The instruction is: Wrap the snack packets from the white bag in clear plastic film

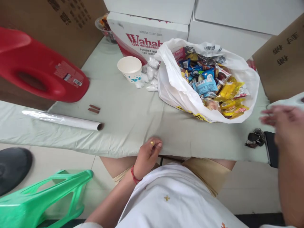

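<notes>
The left hand (149,155) is resting at the worktop (125,126) edge, fingers drawn together with nothing visible in them, while the right hand (288,122) is showing near the keys (254,138) and phone (271,148) (too blurred to tell its grip); the phone is lying at the front edge, so a low forearm sweep could plausibly knock it off. Between the hands, farther back, the plastic bag (167,88) is gaping around heaped wrapped snacks (206,85), and a snagged rim might spill them. A paper cup (129,68) is standing beside white bundles (152,71).
</notes>
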A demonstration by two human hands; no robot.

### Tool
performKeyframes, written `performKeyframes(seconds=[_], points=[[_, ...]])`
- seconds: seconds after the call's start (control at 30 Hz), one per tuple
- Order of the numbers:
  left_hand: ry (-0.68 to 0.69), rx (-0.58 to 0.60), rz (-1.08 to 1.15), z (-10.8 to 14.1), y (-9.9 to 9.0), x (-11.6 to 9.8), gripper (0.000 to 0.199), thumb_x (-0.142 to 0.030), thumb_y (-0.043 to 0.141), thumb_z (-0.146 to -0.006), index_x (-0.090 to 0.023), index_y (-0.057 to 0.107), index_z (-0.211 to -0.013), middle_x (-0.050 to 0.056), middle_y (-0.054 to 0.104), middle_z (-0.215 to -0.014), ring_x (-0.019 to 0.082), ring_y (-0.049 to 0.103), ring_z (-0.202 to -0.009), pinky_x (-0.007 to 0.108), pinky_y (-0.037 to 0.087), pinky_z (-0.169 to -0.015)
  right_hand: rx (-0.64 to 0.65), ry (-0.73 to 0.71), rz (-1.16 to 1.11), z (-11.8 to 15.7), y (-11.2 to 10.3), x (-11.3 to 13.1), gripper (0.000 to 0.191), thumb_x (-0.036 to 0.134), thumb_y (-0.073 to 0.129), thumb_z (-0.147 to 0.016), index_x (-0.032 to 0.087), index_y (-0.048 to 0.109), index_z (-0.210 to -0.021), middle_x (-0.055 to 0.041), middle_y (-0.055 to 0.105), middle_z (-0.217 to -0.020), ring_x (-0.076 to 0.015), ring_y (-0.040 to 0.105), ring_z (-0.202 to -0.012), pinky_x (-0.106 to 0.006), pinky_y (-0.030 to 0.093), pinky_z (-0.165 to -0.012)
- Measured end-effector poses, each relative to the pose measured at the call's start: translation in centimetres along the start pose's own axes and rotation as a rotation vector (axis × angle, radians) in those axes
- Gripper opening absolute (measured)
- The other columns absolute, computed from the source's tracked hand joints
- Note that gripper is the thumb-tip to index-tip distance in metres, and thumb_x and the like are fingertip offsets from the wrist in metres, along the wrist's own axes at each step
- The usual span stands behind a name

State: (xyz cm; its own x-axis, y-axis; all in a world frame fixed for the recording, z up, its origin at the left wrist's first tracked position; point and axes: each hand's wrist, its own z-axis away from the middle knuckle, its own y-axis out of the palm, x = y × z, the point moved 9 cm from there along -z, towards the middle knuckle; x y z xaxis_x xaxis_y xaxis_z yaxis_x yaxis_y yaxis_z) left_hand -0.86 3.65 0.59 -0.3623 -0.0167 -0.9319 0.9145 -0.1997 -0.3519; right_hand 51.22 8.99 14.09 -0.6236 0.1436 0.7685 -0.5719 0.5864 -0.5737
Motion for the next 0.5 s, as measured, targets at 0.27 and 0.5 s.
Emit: performKeyframes(seconds=[0.27,0.5], points=[[0.082,-0.385,-0.324,-9.8,-9.8,0.2,0.013,-0.025,0.063,-0.096,-0.018,0.069,-0.086,0.0,0.069,-0.08,0.014,0.061,-0.069,0.026,0.05,-0.072,0.514,-0.256,0.095,21.4,11.7,0.9,0.026,0.042,0.059,-0.1,0.025,0.078,-0.106,-0.0048,0.082,-0.091,-0.0233,0.078,-0.074,-0.037,0.064,-0.07],[0.278,-0.482,-0.516,-28.5,-11.5,-4.0,0.019,-0.019,0.064,-0.096,-0.004,0.06,-0.107,0.009,0.072,-0.111,0.013,0.068,-0.094,0.026,0.051,-0.091,0.29,-0.399,0.284,22.2,12.6,1.4,0.027,0.034,0.055,-0.102,0.022,0.078,-0.105,-0.0062,0.082,-0.096,-0.0238,0.078,-0.08,-0.035,0.059,-0.072]])
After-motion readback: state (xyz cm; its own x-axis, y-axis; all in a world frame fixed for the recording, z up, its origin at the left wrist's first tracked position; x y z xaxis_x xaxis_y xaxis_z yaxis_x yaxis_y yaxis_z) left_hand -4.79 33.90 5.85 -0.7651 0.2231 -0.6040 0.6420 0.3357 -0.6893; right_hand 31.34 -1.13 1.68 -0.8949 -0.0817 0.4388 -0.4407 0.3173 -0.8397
